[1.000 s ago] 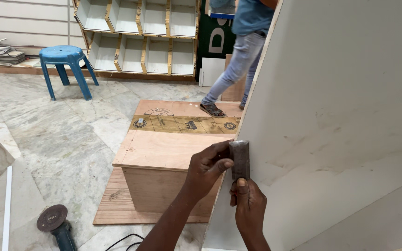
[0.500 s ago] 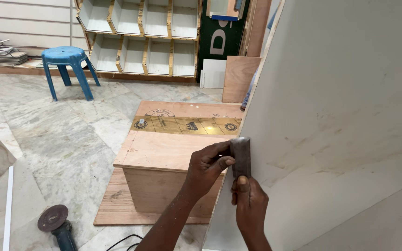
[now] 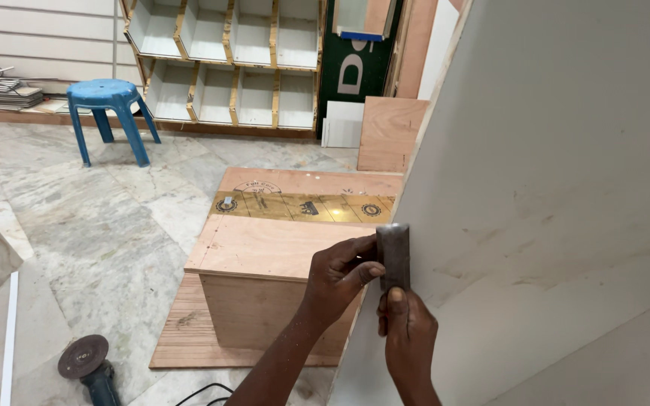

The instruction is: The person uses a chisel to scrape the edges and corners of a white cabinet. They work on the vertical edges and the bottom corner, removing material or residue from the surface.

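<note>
A small dark grey metal block (image 3: 393, 256) lies flat against the left edge of a large tilted white laminate panel (image 3: 558, 203). My left hand (image 3: 338, 282) grips the block's left side with thumb and fingers. Just below it, my right hand (image 3: 408, 334) grips the block's lower end, thumb pointing up. Both forearms come up from the bottom of the view.
A plywood box (image 3: 265, 271) sits on plywood sheets (image 3: 302, 192) on the marble floor. An angle grinder (image 3: 88, 365) with its cord lies at lower left. A blue plastic stool (image 3: 108, 113), a white-lined shelf unit (image 3: 227, 64) and leaning boards (image 3: 389, 131) stand behind.
A person in jeans who stood behind the plywood has left the view. Both hands and the block stay at about the same spot on the panel's edge.
</note>
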